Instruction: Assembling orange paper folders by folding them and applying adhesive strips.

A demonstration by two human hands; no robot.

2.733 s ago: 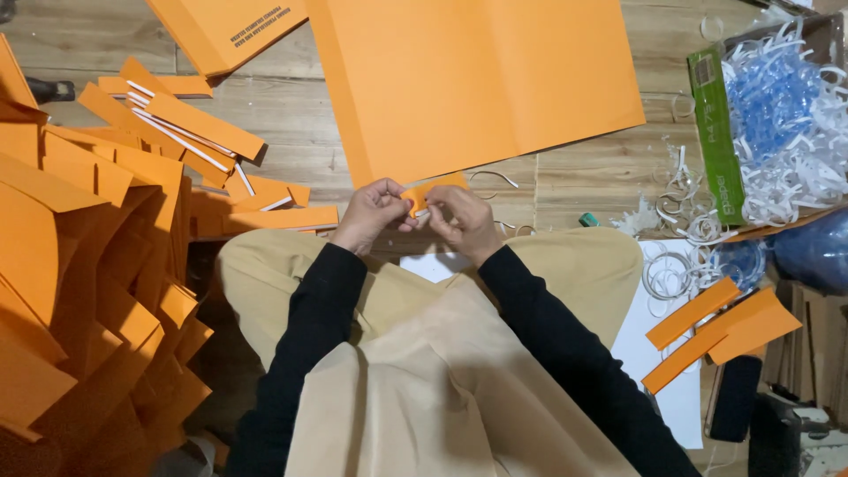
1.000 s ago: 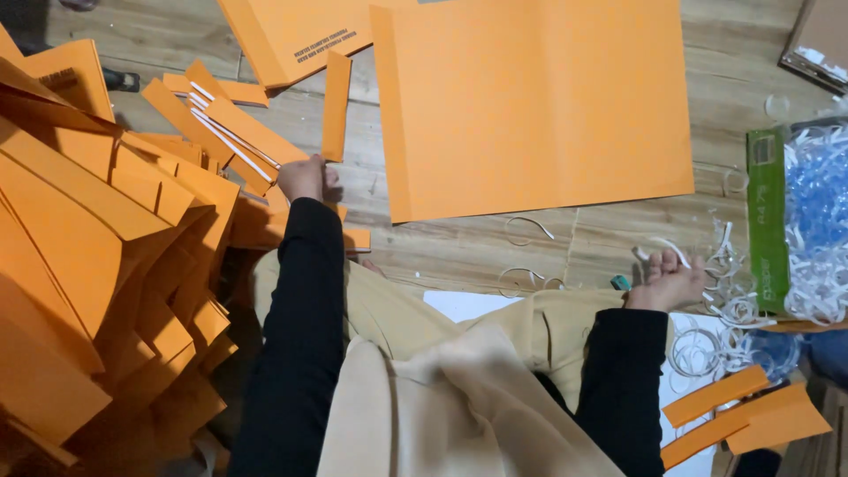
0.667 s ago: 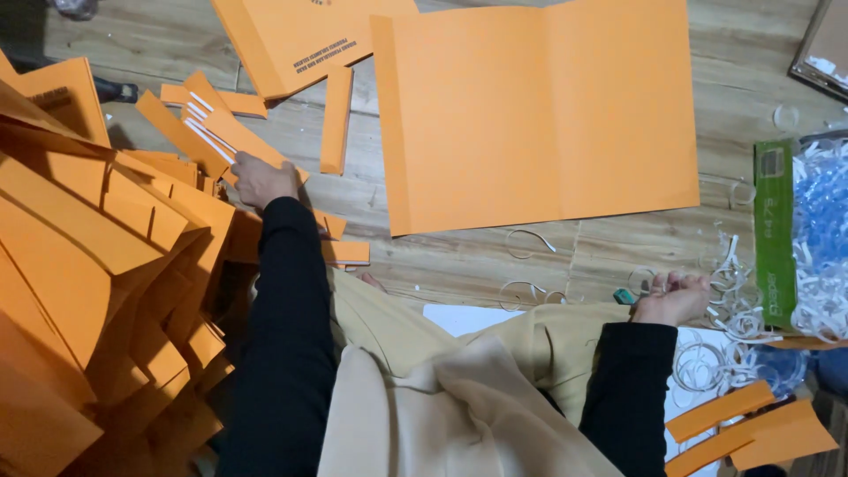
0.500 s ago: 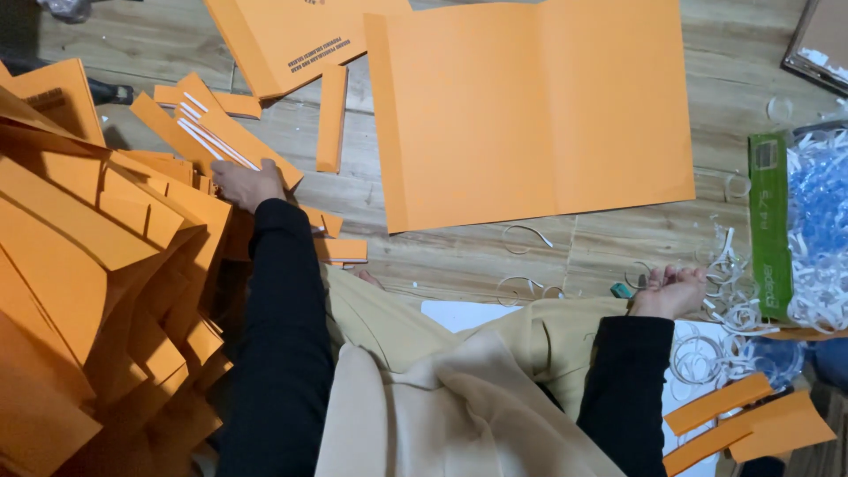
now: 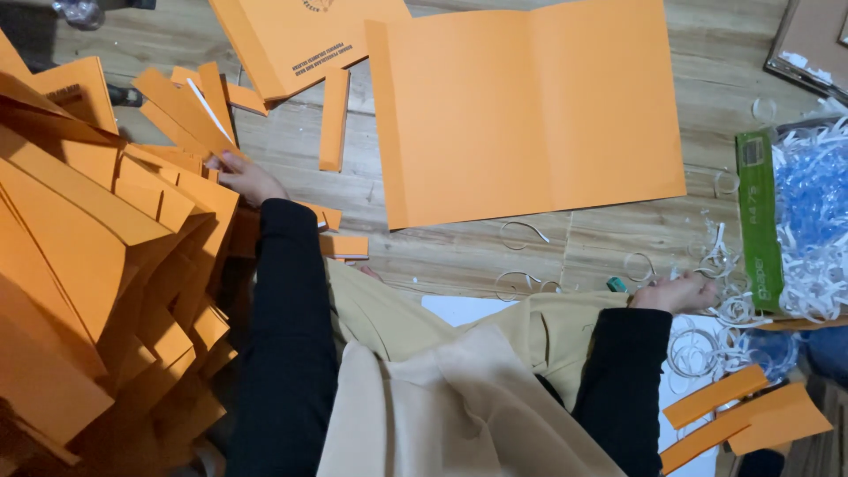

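My left hand (image 5: 246,177) reaches out to the left, and its fingers rest on an orange card strip (image 5: 190,110) at the edge of a big heap of folded orange card pieces (image 5: 88,265). My right hand (image 5: 676,291) lies low on the right, fingers curled among white paper curls (image 5: 707,349) beside a green box edge (image 5: 760,221). Whether it grips a curl is hidden. A large orange sheet (image 5: 526,110), folded open, lies flat on the wooden floor (image 5: 459,252) ahead of me.
A printed orange folder (image 5: 305,40) lies at the top. A loose orange strip (image 5: 334,119) sits beside the sheet. More orange strips (image 5: 742,415) lie bottom right. Blue and white shredded plastic (image 5: 817,221) fills the box on the right. A small green object (image 5: 617,284) sits by my right wrist.
Earlier both hands met in front of me over a small orange piece. They have since parted: the left went to the orange heap, the right to the white curls.
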